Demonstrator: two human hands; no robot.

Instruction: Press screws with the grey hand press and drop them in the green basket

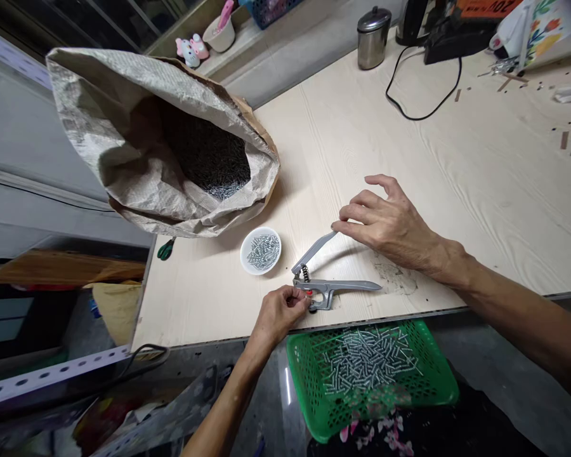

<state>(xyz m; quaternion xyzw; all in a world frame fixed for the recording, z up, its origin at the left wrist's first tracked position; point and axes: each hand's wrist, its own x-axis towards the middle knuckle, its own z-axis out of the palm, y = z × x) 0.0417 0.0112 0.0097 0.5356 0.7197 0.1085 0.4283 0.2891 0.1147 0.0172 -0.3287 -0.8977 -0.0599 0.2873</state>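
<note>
A grey hand press plier point(356, 285) with a coil spring lies on the table near its front edge, its two handles spread apart. My left hand point(280, 312) is closed in a pinch at the plier's jaw, beside a small red part point(309, 292). Whatever sits between those fingertips is too small to make out. Above the raised handle, my right hand point(390, 228) has its fingers spread, and a fingertip touches the handle's end. Left of the plier stands a white bowl point(243, 256) of small silvery metal pieces.
Below the table edge, a green basket point(309, 416) contains many spring-like metal pieces. A large woven sack point(137, 158) of dark small parts stands open at the left. Green-handled scissors point(166, 249), a metal canister point(374, 38) and a black cable point(421, 119) are around.
</note>
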